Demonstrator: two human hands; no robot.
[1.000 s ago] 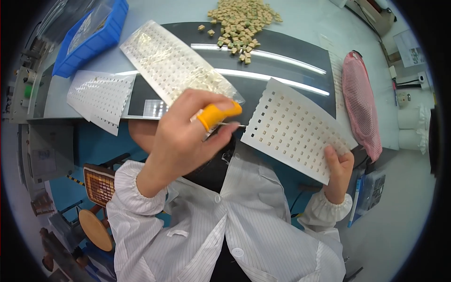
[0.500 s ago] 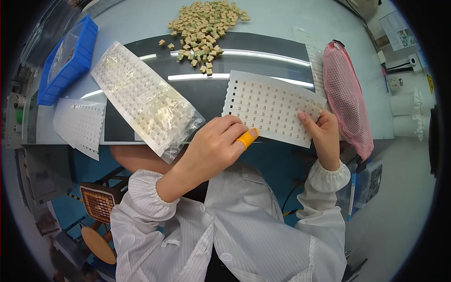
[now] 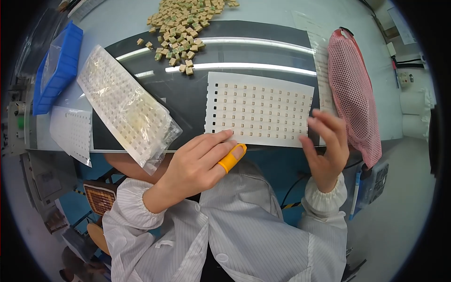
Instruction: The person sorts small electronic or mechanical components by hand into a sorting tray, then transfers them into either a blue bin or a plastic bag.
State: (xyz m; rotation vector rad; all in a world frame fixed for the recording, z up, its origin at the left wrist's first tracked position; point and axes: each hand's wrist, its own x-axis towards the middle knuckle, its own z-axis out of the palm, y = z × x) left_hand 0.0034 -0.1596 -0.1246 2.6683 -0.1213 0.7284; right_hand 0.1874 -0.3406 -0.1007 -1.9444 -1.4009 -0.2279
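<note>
A white sheet [image 3: 263, 108] with rows of small brown-and-white rectangular pieces and a column of black squares along its left side lies on the dark mat. My left hand [image 3: 197, 162] rests its outstretched fingertips on the sheet's near left corner. An orange finger cover [image 3: 232, 159] sits on its thumb, which is beside the near edge. Off the sheet's right edge, my right hand [image 3: 329, 152] is open and slightly blurred, its fingers apart with nothing between them. Left of the sheet, a clear plastic bag [image 3: 127, 105] contains similar patterned sheets.
Many small tan-and-green blocks [image 3: 183, 28] are heaped at the far side of the dark mat [image 3: 263, 54]. A pink mesh pouch [image 3: 352, 89] lies at the right. A blue bin [image 3: 56, 70] and another white dotted sheet [image 3: 73, 129] are at the left.
My right hand has let go of the sheet's right side and opened. The sheet has turned squarer to the table edge. My left hand has slid toward the sheet's left corner.
</note>
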